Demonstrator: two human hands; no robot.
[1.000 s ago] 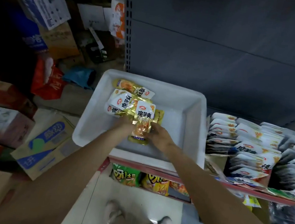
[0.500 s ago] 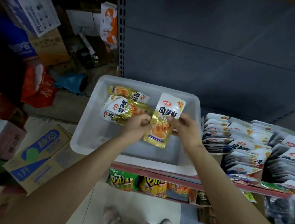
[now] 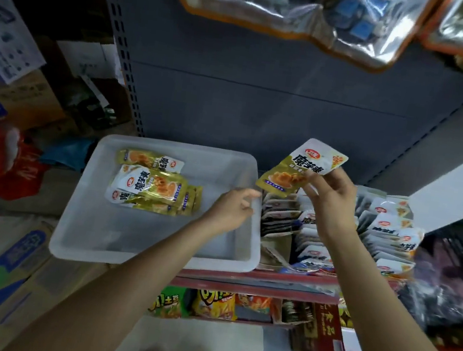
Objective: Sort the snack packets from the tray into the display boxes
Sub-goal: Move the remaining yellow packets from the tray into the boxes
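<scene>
Half a second back both hands held the packet (image 3: pixel 302 167) over the tray (image 3: pixel 153 256); now only the right hand (image 3: pixel 329 202) has it, lifted out past the tray's right rim and above the display boxes (image 3: pixel 334 237) on the shelf. Its grip is a pinch on the packet's right edge, thumb and fingertips closed on the film. The left hand (image 3: pixel 235 205) has let go and hangs over the tray's right side, fingers loosely curled, holding nothing.

I judge the packet light and floppy, with slick film (likely to slide if held slackly), so an edge or a sealed corner is the sensible place to take it, as it is being held now. It should slot upright among the others with little force.

It is a flat pouch, white across the top with a red logo and bold dark characters, gold below with a picture of the food and a dark band near the bottom. More of the same gold and white pouches (image 3: pixel 153 191) lie heaped at the tray's far left.
</scene>
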